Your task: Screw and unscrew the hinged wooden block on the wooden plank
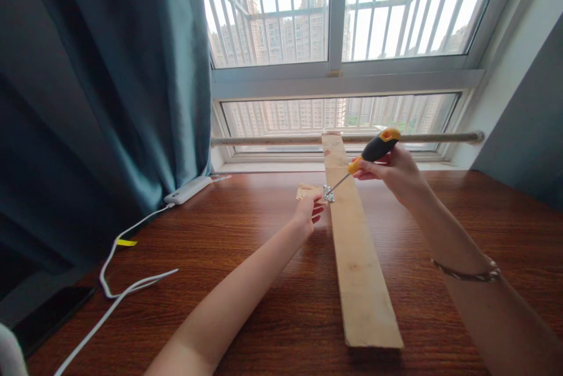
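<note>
My right hand (389, 170) is closed round the lower handle of a yellow and black screwdriver (379, 146). The tool slants down to the left, its shaft tip at a small silver metal hinge (328, 193). That hinge lies on the left edge of a long pale wooden board (358, 258) and reaches a short wooden piece (304, 189) beside it. My left hand (308, 209) grips the short piece close to the hinge, its fingers curled under. Whether the tip sits in a screw is too small to tell.
The long board lies on a brown wood-grain table (264, 305), its far end by a horizontal rail (272, 141) before the window. At left are a white power strip (188, 190), a white cable (108, 282), a yellow tag (126, 243) and a dark blue curtain (176, 71).
</note>
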Tool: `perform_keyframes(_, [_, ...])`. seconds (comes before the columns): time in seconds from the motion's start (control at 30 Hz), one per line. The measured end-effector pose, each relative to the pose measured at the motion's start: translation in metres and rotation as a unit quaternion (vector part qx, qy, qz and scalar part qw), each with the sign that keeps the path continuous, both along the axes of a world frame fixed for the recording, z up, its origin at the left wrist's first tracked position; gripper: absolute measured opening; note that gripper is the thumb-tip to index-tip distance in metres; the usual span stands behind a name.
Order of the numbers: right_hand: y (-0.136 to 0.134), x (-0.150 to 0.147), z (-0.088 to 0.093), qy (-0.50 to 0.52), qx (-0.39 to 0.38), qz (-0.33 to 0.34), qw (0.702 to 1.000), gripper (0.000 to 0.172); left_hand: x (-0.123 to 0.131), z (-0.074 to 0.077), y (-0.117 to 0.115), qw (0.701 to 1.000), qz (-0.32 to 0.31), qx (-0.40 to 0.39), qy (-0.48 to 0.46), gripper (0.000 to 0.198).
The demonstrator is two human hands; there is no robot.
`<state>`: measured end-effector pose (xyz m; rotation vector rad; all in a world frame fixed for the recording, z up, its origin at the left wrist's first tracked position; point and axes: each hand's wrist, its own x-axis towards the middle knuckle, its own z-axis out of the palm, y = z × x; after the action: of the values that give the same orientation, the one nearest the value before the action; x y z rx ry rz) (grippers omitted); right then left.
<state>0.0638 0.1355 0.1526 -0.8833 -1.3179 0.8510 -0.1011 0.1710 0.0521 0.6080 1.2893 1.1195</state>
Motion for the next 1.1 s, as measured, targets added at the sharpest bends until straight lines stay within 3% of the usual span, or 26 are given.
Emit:
perform_keyframes(0.1, [0.003,0.0,-0.003,-0.017,0.008,-0.022,1.0,0.049,0.0,-0.001,0.0,1.0,0.005,-0.001,-0.003,0.013])
perform_keyframes(0.37, [0.016,-0.005,-0.017,-0.019,0.039,-0.217,0.975,0.049,0.0,-0.005,0.003,1.0,0.012,0.003,-0.008,0.013])
perform_keyframes(0.53, [0.037,0.024,-0.022,0.017,0.066,-0.294,0.954,0.047,-0.001,-0.007,0.004,1.0,0.006,0.005,0.009,0.014])
perform_keyframes(0.6, [0.048,0.044,-0.025,-0.034,0.057,-0.35,0.935,0.046,-0.001,-0.007,0.004,1.0,0.003,0.003,0.027,0.014])
perform_keyframes(0.67, [0.058,0.063,-0.03,-0.158,0.013,-0.399,0.903,0.044,-0.001,-0.006,0.003,0.999,-0.002,0.0,0.039,0.015])
perform_keyframes(0.77, [0.071,0.082,-0.041,-0.419,-0.113,-0.361,0.826,0.041,-0.001,-0.005,0.003,0.999,-0.009,-0.005,0.044,0.015])
perform_keyframes(0.87, [0.081,0.085,-0.06,-0.559,-0.223,-0.263,0.754,0.041,-0.001,-0.004,0.003,0.998,-0.018,-0.009,0.058,0.016])
perform_keyframes(1.1, [0.098,0.076,-0.111,-0.612,-0.291,-0.189,0.711,0.038,-0.002,-0.006,0.006,0.997,-0.032,-0.018,0.063,0.017])
